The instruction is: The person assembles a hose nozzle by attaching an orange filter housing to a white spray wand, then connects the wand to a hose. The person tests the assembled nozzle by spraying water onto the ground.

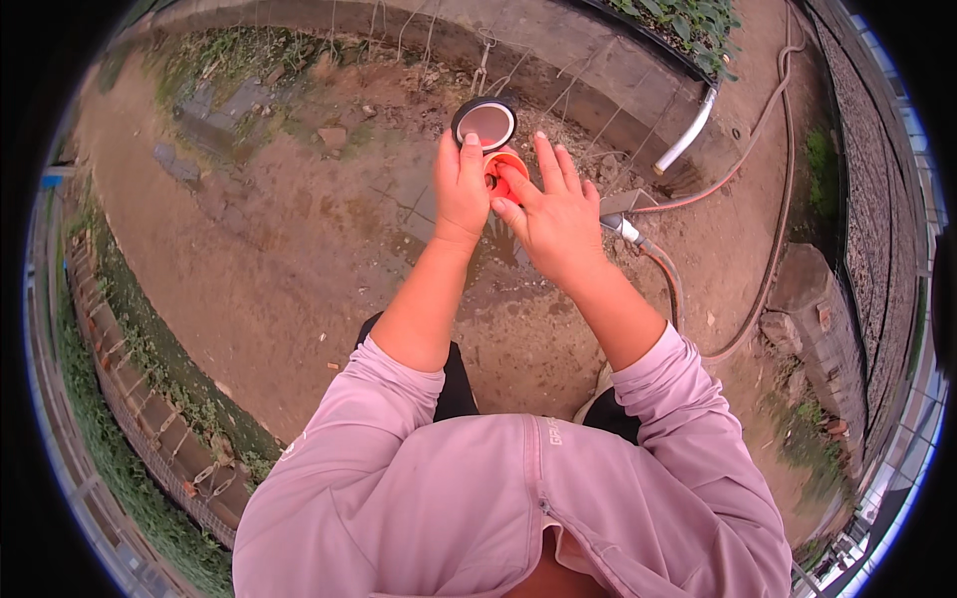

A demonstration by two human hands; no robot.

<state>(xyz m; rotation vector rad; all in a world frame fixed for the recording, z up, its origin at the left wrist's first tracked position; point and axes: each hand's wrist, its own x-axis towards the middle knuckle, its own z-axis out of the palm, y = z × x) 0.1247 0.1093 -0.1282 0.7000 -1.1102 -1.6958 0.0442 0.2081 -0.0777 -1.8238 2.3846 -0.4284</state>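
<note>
My left hand [461, 194] is closed around a hollow orange-red round piece [511, 159], which has something dark inside it. At the fingertips of that hand is a black ring with a white inner rim [485, 102], looking like a roll of tape; how it is gripped is partly hidden. My right hand [563, 219] meets the orange-red piece from the other side. Its index finger and thumb bend at the opening, while the other fingers stretch away. Whether the right fingertips pinch something small there cannot be made out.
A hose [743, 354] loops over the dirt at right, with a grey-white connector [625, 229] near my right wrist. A white pipe end [688, 130] hangs below a planter of leafy plants [678, 25]. Concrete edging [558, 50] crosses the far side; stones [783, 332] lie right.
</note>
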